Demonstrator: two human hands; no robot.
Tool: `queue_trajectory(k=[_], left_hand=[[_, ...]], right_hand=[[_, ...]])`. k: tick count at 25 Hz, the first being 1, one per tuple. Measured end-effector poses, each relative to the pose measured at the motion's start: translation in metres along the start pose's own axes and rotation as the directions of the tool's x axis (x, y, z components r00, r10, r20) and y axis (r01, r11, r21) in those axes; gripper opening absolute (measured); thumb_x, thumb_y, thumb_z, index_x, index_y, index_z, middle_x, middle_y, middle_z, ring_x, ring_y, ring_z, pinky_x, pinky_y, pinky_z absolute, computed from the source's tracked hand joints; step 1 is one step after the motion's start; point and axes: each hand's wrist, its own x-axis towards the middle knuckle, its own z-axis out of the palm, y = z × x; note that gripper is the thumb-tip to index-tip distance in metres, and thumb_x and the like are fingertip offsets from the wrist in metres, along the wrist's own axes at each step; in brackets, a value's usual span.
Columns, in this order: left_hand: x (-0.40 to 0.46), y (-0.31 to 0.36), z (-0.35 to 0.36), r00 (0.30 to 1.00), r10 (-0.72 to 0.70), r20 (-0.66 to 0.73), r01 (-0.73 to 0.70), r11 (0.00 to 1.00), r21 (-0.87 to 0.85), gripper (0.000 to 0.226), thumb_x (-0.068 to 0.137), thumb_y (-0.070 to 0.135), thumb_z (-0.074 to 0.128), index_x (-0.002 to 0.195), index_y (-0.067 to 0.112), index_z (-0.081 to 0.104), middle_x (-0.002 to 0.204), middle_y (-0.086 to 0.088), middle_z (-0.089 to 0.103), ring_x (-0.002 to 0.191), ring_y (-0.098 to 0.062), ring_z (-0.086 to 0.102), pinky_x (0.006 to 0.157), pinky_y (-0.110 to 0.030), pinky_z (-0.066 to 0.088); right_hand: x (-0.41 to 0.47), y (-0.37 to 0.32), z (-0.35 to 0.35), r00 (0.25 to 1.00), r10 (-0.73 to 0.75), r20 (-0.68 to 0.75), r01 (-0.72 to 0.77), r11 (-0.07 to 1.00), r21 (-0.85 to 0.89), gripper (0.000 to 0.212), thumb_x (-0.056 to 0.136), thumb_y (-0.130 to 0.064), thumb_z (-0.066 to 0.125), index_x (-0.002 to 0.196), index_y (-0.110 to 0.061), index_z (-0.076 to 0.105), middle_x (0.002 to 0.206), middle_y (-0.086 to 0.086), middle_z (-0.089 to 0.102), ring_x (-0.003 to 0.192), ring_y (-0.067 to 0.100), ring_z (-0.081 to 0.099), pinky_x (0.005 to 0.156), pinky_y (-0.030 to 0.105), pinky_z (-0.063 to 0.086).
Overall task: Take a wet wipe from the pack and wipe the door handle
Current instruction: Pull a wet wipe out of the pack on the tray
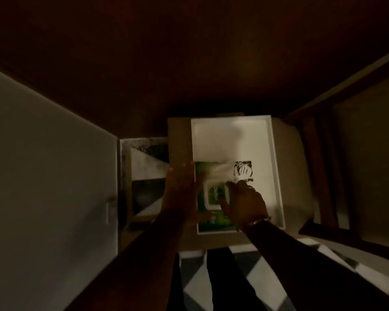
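My forearms reach down out of the bottom of the frame, nearest to me, over a checkered floor (195,286). My left hand (180,191) lies flat, fingers spread wide, along the left edge of the green wet wipe pack (203,176); I judge it is there to pin the pack while a sheet comes free. My right hand (245,200) rests over the pack's white lid (213,194), its fingers pinched on a pale wet wipe (222,172) rising from the opening, blurred in the dimness. The pack sits in a white tray (231,140) on a small tabletop (180,142), set against a dark wooden door (189,52). I cannot make out the handle.
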Motion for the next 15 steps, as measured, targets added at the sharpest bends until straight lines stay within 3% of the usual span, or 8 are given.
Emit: queue_trajectory(k=[4,9,12,15], left_hand=[[0.007,-0.002,0.019,1.0,-0.022,0.0,0.022,0.999,0.041,0.125,0.055,0.095,0.038,0.151,0.026,-0.005,0.156,-0.021,-0.01,0.142,-0.042,-0.005,0.107,-0.062,-0.018],[0.007,-0.008,0.027,0.999,-0.05,-0.016,0.05,0.998,0.03,0.124,0.051,0.099,0.031,0.15,0.034,-0.004,0.156,-0.019,-0.013,0.143,-0.04,-0.009,0.105,-0.063,-0.022],[0.008,-0.01,0.028,0.999,-0.045,-0.025,0.046,0.998,0.03,0.125,0.049,0.099,0.031,0.15,0.034,-0.002,0.155,-0.02,-0.011,0.143,-0.039,-0.01,0.105,-0.063,-0.023],[0.009,-0.011,0.029,0.999,-0.034,-0.033,0.035,0.999,0.029,0.126,0.05,0.099,0.035,0.15,0.033,-0.005,0.156,-0.021,-0.01,0.142,-0.038,-0.013,0.105,-0.062,-0.024]], right_hand=[[0.009,-0.013,0.029,0.975,0.204,-0.083,-0.188,0.968,0.168,0.076,0.079,-0.063,0.062,0.133,-0.012,0.048,0.117,0.013,0.055,0.095,0.029,0.061,0.073,0.035,0.055],[0.024,-0.037,0.035,0.912,0.398,-0.099,-0.346,0.877,0.334,0.091,0.062,-0.069,0.071,0.129,-0.014,0.044,0.119,0.009,0.05,0.1,0.029,0.056,0.08,0.039,0.052],[0.029,-0.038,0.032,0.917,0.395,-0.047,-0.362,0.879,0.31,0.09,0.064,-0.068,0.07,0.128,-0.013,0.042,0.119,0.01,0.049,0.103,0.03,0.055,0.082,0.041,0.052],[0.021,-0.026,0.023,0.954,0.294,-0.056,-0.246,0.877,0.413,0.073,0.072,-0.054,0.071,0.125,-0.011,0.045,0.115,0.01,0.055,0.098,0.028,0.059,0.078,0.04,0.056]])
